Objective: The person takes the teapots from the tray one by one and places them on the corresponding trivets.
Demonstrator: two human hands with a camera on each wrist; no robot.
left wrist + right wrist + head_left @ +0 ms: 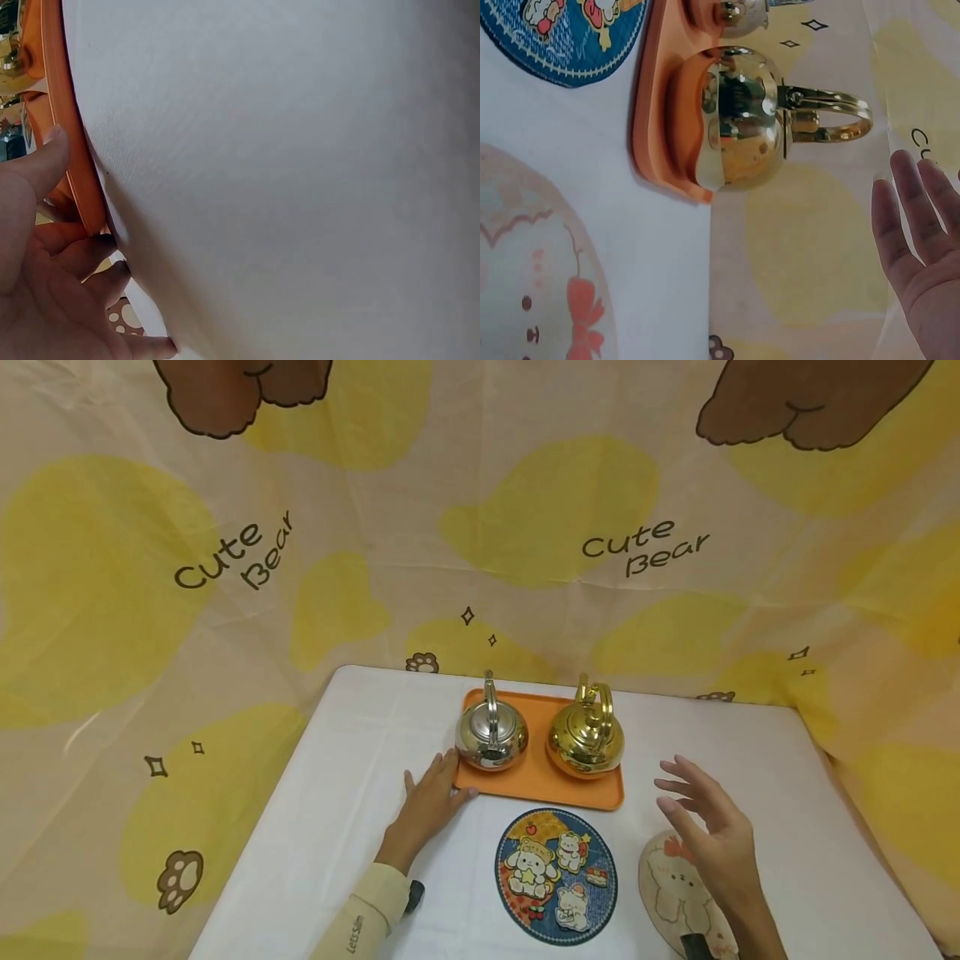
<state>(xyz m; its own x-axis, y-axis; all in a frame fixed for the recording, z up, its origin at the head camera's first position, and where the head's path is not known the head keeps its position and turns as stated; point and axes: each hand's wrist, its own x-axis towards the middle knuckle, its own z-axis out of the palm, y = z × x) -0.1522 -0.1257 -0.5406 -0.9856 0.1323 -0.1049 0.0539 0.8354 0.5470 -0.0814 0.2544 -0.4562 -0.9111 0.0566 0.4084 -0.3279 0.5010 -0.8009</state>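
L hand (427,797) is at the tray's front L corner, fingers spread & fairly straight, thumb at the front rim; hard to tell if the index tip also touches the kettle. Orange tray (537,743) lies toward the back of the white table (360,727). On its L side, silver kettle (487,753) stands upright, handle arched over the lid. Next, round blue mat w/ cartoon animals (555,877), in front of the tray & apart from it. Gold kettle (583,758) is upright on tray's R side. Beige mat w/ red bow (663,893) sits R of the blue one, partly hidden by R hand (712,827), which hovers w/ fingers apart, slightly bent.
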